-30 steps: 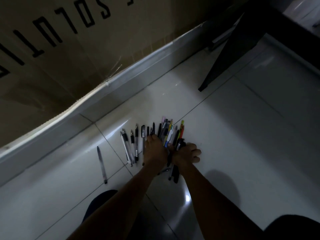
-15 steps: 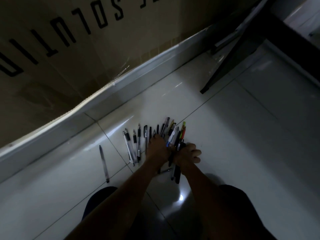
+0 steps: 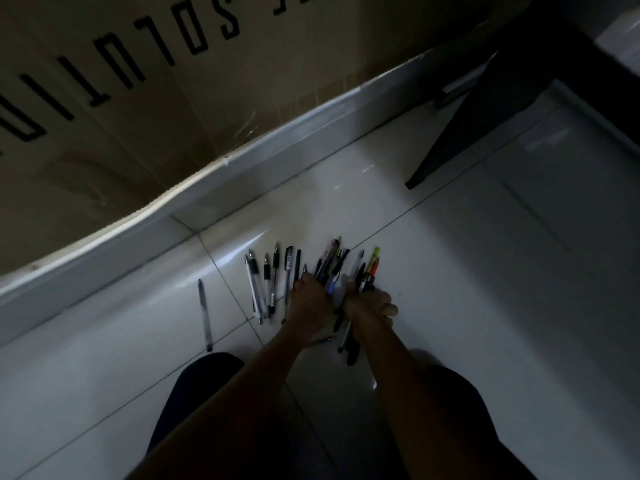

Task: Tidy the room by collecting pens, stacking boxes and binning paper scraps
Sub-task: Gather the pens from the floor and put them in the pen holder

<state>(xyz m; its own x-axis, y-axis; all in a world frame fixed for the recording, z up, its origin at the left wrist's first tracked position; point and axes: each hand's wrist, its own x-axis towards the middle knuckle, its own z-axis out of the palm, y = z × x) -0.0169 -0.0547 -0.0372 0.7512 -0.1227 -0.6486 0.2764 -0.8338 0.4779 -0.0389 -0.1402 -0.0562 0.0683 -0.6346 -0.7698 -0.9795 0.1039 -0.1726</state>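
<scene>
Pen-collecting step is underway; right hand (image 3: 370, 308) is clenching round a bundle of pens (image 3: 329, 265) low over the tile floor (image 3: 485, 271); left hand (image 3: 310, 301) is lying against the same bundle, grip unclear in the dim light. Next move, prob.: sweeping in the loose row of pens (image 3: 254, 289) and the lone pen (image 3: 204, 315) further left, w/o spilling the bundle. Cardboard box (image 3: 138, 133) is showing "SOLUTIO", inverted; rest is running out of view.

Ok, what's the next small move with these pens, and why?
Probably sweep the left hand leftward to pull the loose row of pens into the bundle the right hand grips; they lie on the floor beside it, ungathered, and a lone pen lies farther left.
</scene>
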